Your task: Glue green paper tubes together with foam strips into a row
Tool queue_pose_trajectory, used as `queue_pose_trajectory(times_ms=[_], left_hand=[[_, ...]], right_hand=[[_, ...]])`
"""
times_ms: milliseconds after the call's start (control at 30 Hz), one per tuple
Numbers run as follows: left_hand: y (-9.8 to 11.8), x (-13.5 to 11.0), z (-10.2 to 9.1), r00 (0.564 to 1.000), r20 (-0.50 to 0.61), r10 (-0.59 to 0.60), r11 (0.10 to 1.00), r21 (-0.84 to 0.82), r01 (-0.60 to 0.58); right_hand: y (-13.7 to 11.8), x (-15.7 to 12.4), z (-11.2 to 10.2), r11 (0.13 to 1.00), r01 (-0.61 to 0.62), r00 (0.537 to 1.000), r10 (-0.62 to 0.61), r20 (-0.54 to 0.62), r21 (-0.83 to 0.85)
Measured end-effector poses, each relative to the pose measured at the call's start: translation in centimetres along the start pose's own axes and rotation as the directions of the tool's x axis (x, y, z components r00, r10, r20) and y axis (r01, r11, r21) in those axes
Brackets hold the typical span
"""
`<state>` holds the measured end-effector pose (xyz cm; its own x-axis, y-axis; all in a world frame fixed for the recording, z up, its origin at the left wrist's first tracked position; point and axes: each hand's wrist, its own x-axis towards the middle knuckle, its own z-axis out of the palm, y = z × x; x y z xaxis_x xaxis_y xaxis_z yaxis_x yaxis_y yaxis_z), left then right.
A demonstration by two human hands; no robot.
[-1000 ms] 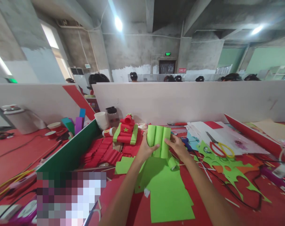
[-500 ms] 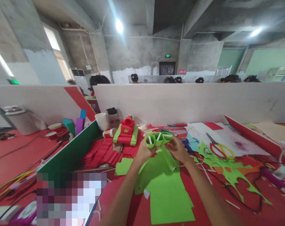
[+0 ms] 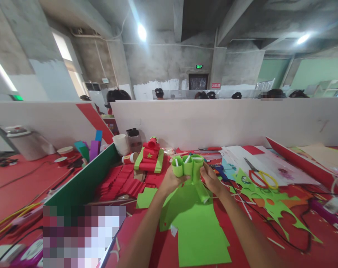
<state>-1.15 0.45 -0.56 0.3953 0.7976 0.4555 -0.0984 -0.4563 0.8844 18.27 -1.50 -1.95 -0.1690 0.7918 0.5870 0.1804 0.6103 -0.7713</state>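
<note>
Three green paper tubes point(image 3: 188, 167) stand side by side between my hands, open ends up, with white pieces showing inside. My left hand point(image 3: 171, 178) is closed on the left tube, its thumb across the front. On the right tube's side, my right hand point(image 3: 210, 178) pinches with its fingertips. Below them lies another rolled green tube point(image 3: 203, 192) on top of green paper sheets point(image 3: 199, 227). A red and green paper model with a gold star point(image 3: 149, 154) stands behind, to the left.
Folded red paper strips point(image 3: 121, 180) lie left of the sheets. Scissors point(image 3: 260, 176) and green cut-out scraps point(image 3: 272, 204) are on the right. A blue glue gun point(image 3: 222, 172) lies near my right hand. A white cup point(image 3: 121, 144) and dark-lidded bottle point(image 3: 134, 139) stand by the white partition point(image 3: 213, 119).
The tubes have tipped more upright, so their front sides show. My right hand has shifted slightly lower along the right tube.
</note>
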Motion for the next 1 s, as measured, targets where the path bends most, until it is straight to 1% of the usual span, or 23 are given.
queue_pose_trajectory(times_ms=[133,300,400,533,633,733,833,900,1000], left_hand=[[-0.3,-0.1,0.0,1.000,0.008,-0.017,0.999,-0.027,0.017],[-0.5,-0.1,0.2,0.999,0.003,-0.035,0.998,-0.056,0.036],[-0.3,-0.2,0.1,0.994,-0.062,-0.087,0.991,-0.106,0.080],[-0.1,-0.3,0.0,0.961,-0.178,-0.211,0.966,-0.186,0.178],[0.1,-0.3,0.0,0.934,-0.205,-0.292,0.933,-0.274,0.232],[0.3,-0.2,0.1,0.897,-0.204,-0.391,0.884,-0.353,0.305],[0.2,-0.1,0.2,0.866,-0.149,-0.478,0.822,-0.423,0.381],[0.1,-0.1,0.1,0.850,-0.111,-0.516,0.780,-0.470,0.412],[-0.3,0.0,0.0,0.827,-0.119,-0.549,0.744,-0.521,0.419]], right_hand=[[-0.3,-0.2,0.2,0.999,-0.049,0.998,0.049,-0.027,-0.018],[0.1,-0.4,0.6,0.991,-0.131,0.990,0.130,-0.059,0.000],[0.4,-0.2,0.6,0.984,-0.170,0.981,0.174,-0.088,0.053],[-0.1,0.2,0.3,0.971,-0.190,0.973,0.206,-0.106,0.141],[-0.5,0.4,0.2,0.939,-0.225,0.968,0.246,-0.048,0.259],[-0.1,0.4,0.3,0.872,-0.325,0.940,0.341,0.022,0.365],[0.9,0.2,0.4,0.800,-0.409,0.900,0.434,0.048,0.439],[1.3,0.2,0.4,0.765,-0.441,0.880,0.472,0.058,0.470],[1.4,0.2,0.3,0.741,-0.457,0.869,0.491,0.068,0.492]])
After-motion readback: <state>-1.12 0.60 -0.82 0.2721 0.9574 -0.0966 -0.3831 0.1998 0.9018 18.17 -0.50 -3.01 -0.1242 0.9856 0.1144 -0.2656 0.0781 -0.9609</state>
